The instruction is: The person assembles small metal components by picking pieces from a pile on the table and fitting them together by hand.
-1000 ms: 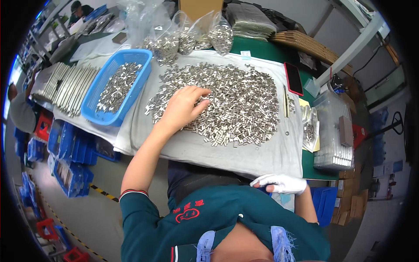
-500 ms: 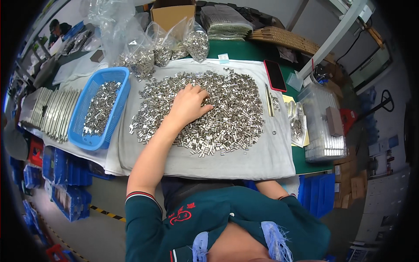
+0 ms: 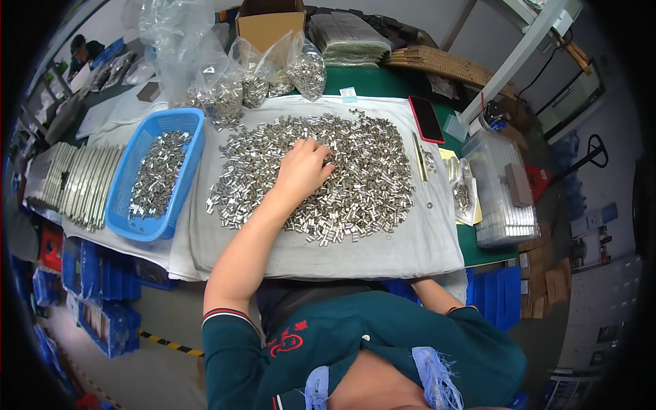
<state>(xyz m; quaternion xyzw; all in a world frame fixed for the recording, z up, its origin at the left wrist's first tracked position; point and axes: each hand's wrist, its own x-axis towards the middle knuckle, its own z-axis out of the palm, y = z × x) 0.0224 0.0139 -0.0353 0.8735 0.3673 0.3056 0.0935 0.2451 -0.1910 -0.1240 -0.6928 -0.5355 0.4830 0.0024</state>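
Note:
My left hand (image 3: 305, 168) rests palm down on a wide pile of small, short silvery metal cylinders (image 3: 362, 178). Its fingers are bent into the pieces, somewhat apart, the thumb separate from the index finger. I see no piece held, though the fingertips are partly hidden. The pile lies on a white cloth (image 3: 424, 253) over the green table. To the left, a blue plastic basket (image 3: 190, 179) contains more of the same pieces. My right forearm (image 3: 435, 294) passes under the table's front edge, and the hand there is out of sight.
Clear bags of metal pieces (image 3: 307, 72) stand behind the pile, by a cardboard box (image 3: 270, 31). At right lie a red-edged phone (image 3: 427, 119), tweezers (image 3: 419, 157), a small bag (image 3: 461, 188) and a clear plastic box (image 3: 499, 191). Stacked strips (image 3: 85, 181) lie far left.
My left hand has shifted slightly to the right and nearer, and its fingers and thumb have drawn in. The whole view has shifted a little. My right hand stays hidden.

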